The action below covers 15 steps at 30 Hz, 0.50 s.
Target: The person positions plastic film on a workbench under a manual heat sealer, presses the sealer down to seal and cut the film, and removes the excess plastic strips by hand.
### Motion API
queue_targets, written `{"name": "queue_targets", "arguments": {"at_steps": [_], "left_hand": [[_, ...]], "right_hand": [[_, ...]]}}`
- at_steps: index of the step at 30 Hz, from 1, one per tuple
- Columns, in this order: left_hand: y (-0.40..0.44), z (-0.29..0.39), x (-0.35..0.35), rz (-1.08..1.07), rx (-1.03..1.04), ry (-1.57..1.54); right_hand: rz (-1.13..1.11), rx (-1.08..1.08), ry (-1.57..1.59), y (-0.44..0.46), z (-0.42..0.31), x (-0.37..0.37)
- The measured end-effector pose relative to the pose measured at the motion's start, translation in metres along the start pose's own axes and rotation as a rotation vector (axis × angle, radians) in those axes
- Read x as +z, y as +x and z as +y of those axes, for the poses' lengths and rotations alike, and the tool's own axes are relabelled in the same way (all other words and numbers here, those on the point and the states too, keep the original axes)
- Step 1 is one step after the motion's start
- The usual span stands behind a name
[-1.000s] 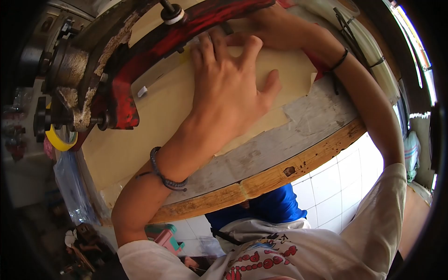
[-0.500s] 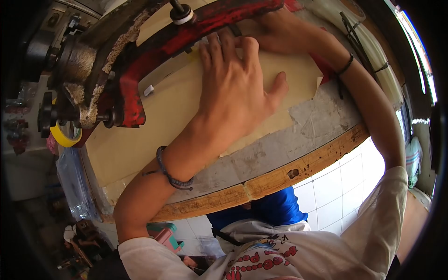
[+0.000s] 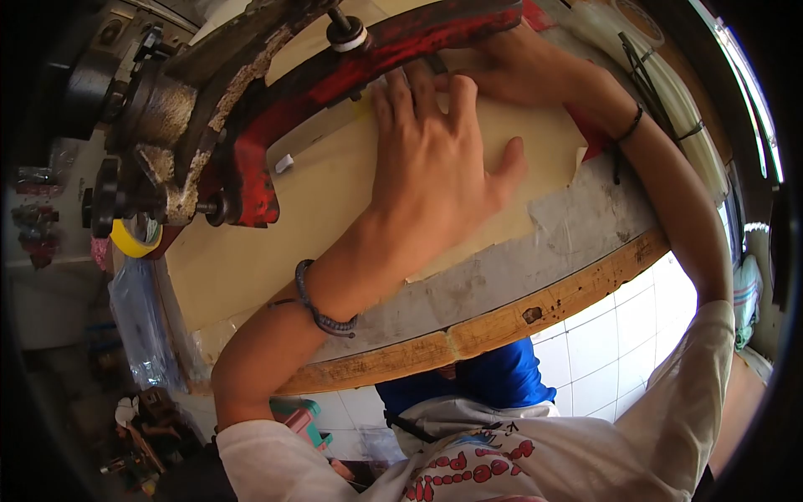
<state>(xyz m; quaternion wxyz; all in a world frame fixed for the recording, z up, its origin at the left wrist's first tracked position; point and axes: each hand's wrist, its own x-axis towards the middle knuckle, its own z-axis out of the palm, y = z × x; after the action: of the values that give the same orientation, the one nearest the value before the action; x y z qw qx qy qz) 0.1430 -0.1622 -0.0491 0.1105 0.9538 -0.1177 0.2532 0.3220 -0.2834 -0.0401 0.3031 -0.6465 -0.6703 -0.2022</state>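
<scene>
My left hand (image 3: 431,163) lies on a tan sheet (image 3: 230,268) with its fingers stretched forward and its thumb out to the side. Its fingertips reach close to a red metal bar (image 3: 326,75) with worn paint, which crosses above the sheet. Just beyond, my right hand (image 3: 502,71) is bent inward by the bar's far end. The bar and my left hand hide most of its fingers, so I cannot make out a grip. A small white piece (image 3: 285,163) rests on the sheet beside the bar.
A heavy metal clamp (image 3: 159,109) carries the bar at upper left. Under it hangs a yellow tape roll (image 3: 136,238). The grey tabletop (image 3: 585,213) ends in a worn wooden edge (image 3: 493,335) close to my body. Bundled clear plastic (image 3: 669,109) lies at the right.
The whole view has shifted slightly, so the bar and sheet appear a little further right. Both hands keep nearly the same place over the sheet.
</scene>
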Motion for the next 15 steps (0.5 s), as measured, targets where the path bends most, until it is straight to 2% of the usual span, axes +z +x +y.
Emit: {"name": "queue_targets", "arguments": {"at_steps": [3,6,9,15], "left_hand": [[0.000,-0.001,-0.001,-0.005,-0.007,-0.004],[0.002,-0.001,-0.001,-0.018,-0.024,-0.030],[0.001,-0.001,-0.001,0.027,-0.017,-0.019],[0.004,0.001,-0.003,0.023,-0.027,-0.006]], "right_hand": [[-0.137,0.175,-0.060,-0.016,-0.001,0.004],[-0.135,0.157,-0.119,-0.016,-0.002,0.003],[-0.229,0.316,-0.038,-0.013,-0.007,0.000],[-0.229,0.206,-0.094,-0.015,-0.001,-0.001]]}}
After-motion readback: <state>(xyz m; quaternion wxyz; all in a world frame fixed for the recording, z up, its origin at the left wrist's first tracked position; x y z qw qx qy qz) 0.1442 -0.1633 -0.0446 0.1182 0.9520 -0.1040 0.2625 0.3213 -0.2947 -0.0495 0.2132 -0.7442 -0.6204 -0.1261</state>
